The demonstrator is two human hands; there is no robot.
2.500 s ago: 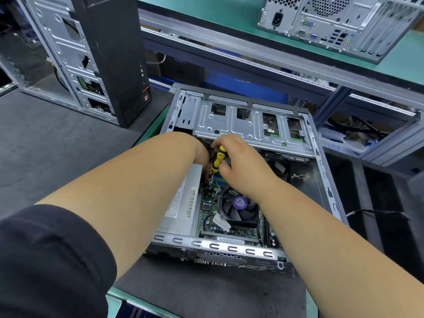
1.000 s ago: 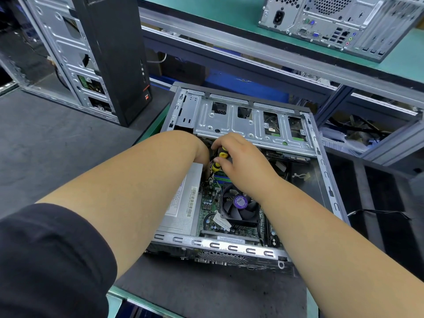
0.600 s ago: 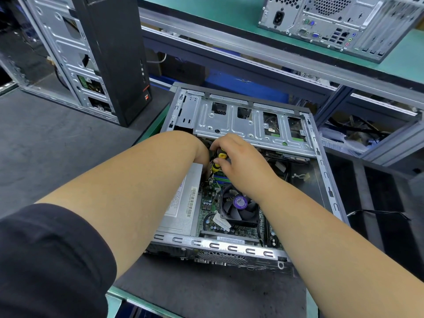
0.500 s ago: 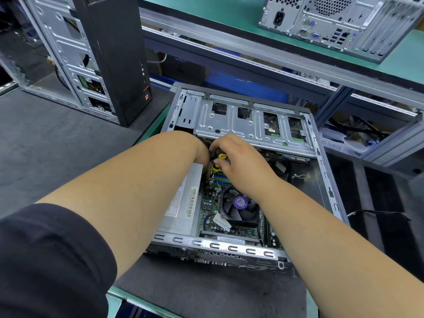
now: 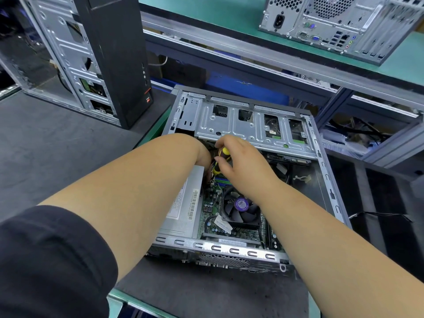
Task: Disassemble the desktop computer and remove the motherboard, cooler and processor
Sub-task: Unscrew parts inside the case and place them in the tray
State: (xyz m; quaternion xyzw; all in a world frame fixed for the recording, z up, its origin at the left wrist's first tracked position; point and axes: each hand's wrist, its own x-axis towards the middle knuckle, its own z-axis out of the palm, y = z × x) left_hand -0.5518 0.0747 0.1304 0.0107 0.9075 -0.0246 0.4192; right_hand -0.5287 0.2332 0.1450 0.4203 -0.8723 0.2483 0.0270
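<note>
An open desktop case (image 5: 325, 180) lies flat on the dark mat in front of me. Inside show the green motherboard (image 5: 210, 210), a black cooler fan (image 5: 239, 208) with a purple sticker, and a silver power supply (image 5: 183, 210). My right hand (image 5: 243, 161) grips a yellow-and-black screwdriver (image 5: 221, 159) held upright near the drive cage (image 5: 250, 127). My left hand (image 5: 205, 157) reaches down into the case beside the screwdriver; its fingers are hidden behind the wrist. The processor is hidden under the cooler.
A black tower (image 5: 114, 53) with its side open stands at the back left. Another grey case (image 5: 339, 26) lies on the green shelf at the top right. A metal rack rail (image 5: 252, 49) runs behind the case. A black cable (image 5: 378, 214) lies at the right.
My right hand has shifted slightly on the screwdriver handle, staying at the same spot. The left arm and the case have not moved.
</note>
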